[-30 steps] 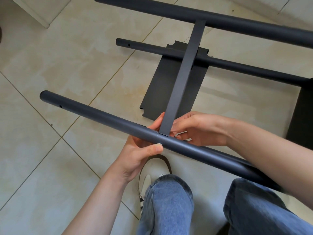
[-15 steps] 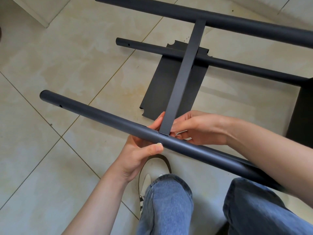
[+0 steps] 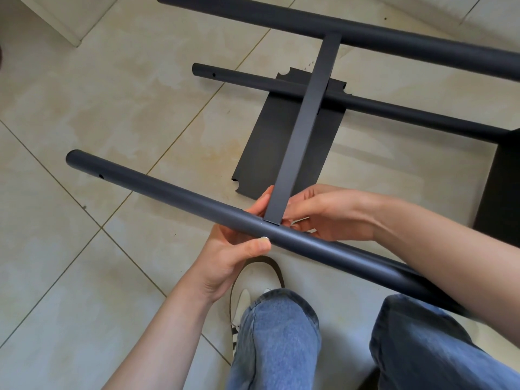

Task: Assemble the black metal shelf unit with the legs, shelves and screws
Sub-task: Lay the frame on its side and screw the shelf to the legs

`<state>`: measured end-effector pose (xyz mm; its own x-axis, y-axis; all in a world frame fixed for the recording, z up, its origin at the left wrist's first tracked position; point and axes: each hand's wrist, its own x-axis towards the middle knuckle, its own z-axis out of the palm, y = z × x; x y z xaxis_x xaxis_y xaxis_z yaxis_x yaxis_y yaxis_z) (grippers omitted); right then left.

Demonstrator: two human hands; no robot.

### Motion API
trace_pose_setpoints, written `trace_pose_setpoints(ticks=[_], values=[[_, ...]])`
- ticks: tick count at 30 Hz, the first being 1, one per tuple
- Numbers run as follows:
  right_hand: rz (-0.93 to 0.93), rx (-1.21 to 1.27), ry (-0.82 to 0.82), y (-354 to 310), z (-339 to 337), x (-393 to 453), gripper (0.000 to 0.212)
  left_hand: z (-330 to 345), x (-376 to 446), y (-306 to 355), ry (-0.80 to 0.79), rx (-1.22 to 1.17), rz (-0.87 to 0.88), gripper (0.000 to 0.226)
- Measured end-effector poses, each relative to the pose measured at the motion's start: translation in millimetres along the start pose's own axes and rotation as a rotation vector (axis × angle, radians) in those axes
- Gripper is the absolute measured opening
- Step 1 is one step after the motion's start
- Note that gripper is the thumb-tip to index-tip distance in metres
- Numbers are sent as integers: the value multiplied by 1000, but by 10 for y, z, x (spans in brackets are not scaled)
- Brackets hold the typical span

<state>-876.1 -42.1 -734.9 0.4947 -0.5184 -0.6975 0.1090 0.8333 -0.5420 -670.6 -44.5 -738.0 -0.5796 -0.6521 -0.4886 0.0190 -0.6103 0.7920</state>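
A black round leg (image 3: pixel 157 192) runs across the view from left to lower right. My left hand (image 3: pixel 233 249) grips it from below, thumb on its near side beside a small silver screw head (image 3: pixel 264 237). A flat black shelf seen edge-on (image 3: pixel 306 122) spans from this leg up to a second leg (image 3: pixel 365 38) at the top. My right hand (image 3: pixel 329 212) curls around the shelf's near end where it meets the leg; what its fingertips hold is hidden. A third leg (image 3: pixel 365 105) lies further back over a loose black shelf panel (image 3: pixel 315 164) on the floor.
The floor is beige tile (image 3: pixel 98 94). My jeans-clad legs (image 3: pixel 275 342) and a white shoe (image 3: pixel 244 299) are below the near leg. Another black panel (image 3: pixel 501 187) stands at the right edge. A white furniture corner (image 3: pixel 56 18) sits top left.
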Motion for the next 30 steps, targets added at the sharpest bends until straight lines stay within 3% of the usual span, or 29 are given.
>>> trace_pose_setpoints(ticks=[6,14,30], values=[[-4,-14,0,-49,101,-24,17,-4,19,-15,6,1,-19,79],[-4,-10,17,-22,10,-14,33,-2,12,-7,5,-5,-12,70],[14,-18,55,-7,83,27,29,6,16,-3,7,-4,-8,76]])
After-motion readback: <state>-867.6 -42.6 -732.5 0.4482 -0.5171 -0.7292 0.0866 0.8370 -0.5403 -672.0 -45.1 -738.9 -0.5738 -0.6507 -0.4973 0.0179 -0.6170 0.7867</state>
